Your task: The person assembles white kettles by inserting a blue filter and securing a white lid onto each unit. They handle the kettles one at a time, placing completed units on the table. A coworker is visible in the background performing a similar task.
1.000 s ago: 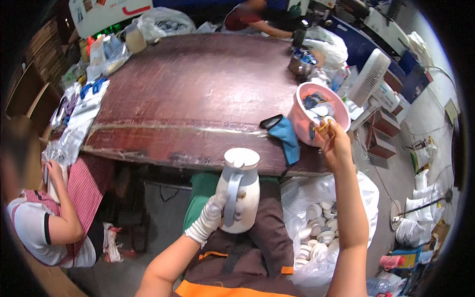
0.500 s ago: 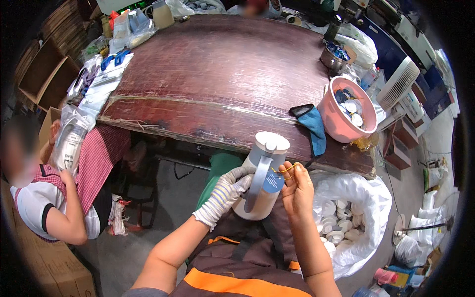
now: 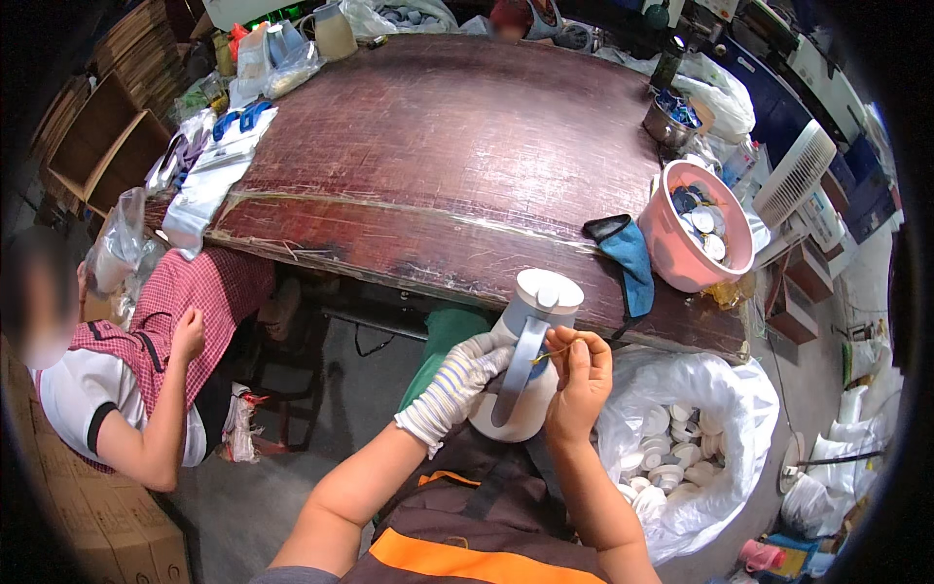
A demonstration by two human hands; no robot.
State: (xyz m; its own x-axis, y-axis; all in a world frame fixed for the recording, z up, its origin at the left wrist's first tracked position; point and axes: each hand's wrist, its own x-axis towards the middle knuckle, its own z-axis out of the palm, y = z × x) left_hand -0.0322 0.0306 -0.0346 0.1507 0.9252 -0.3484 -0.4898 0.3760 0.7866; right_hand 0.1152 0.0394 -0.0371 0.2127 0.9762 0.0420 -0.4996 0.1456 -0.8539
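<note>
A pale grey-and-white jug [image 3: 526, 420] with a white lid [image 3: 547, 286] leans slightly over my lap, its grey handle [image 3: 522, 365] toward me. My left hand [image 3: 465, 382], in a striped knit glove, is closed round the jug's handle side. The fingers of my bare right hand [image 3: 581, 378] pinch a thin yellow cord [image 3: 547, 357] beside the handle. Behind the handle and my right fingers, a blue tag [image 3: 538, 370] shows only in part.
A pink bucket [image 3: 665, 255] of lids stands at the table's [image 3: 428, 136] right corner, with a blue cloth [image 3: 627, 263] alongside. Right of my lap, a white plastic sack [image 3: 735, 438] holds several white lids. A co-worker [image 3: 117, 389] sits at left, handling a bagged item.
My right hand has brought the cord in against the handle, and the tag is now mostly hidden. The co-worker's near hand has moved away from the bagged item. The view has shifted slightly.
</note>
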